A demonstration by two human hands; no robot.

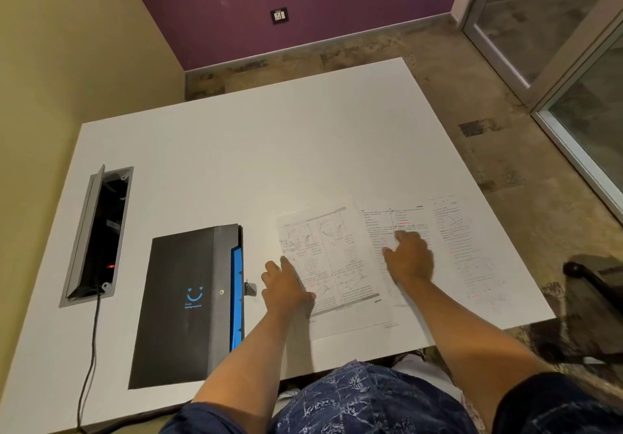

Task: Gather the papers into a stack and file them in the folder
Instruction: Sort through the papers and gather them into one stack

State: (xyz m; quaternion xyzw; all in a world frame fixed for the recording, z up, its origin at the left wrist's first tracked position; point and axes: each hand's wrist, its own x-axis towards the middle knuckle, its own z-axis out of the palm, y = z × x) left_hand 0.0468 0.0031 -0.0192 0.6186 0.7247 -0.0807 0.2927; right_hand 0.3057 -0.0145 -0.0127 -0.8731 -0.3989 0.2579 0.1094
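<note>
Three printed sheets lie side by side on the white table [236, 150]. The left sheet [332, 258] carries diagrams and overlaps the middle sheet [381, 231]. The right sheet [462, 248] lies flat near the table's right edge. My left hand [286, 287] rests on the left sheet's left edge, fingers spread. My right hand [409, 258] presses flat on the middle sheet, fingers apart. A black folder [185, 302] with blue inner dividers and a smile logo lies closed to the left of the papers.
An open grey cable box [97, 234] is set into the table at the left, with a black cable [89, 359] running to the front edge. A dark chair part [593, 275] sits beyond the table's right side. Walls stand at the left and back.
</note>
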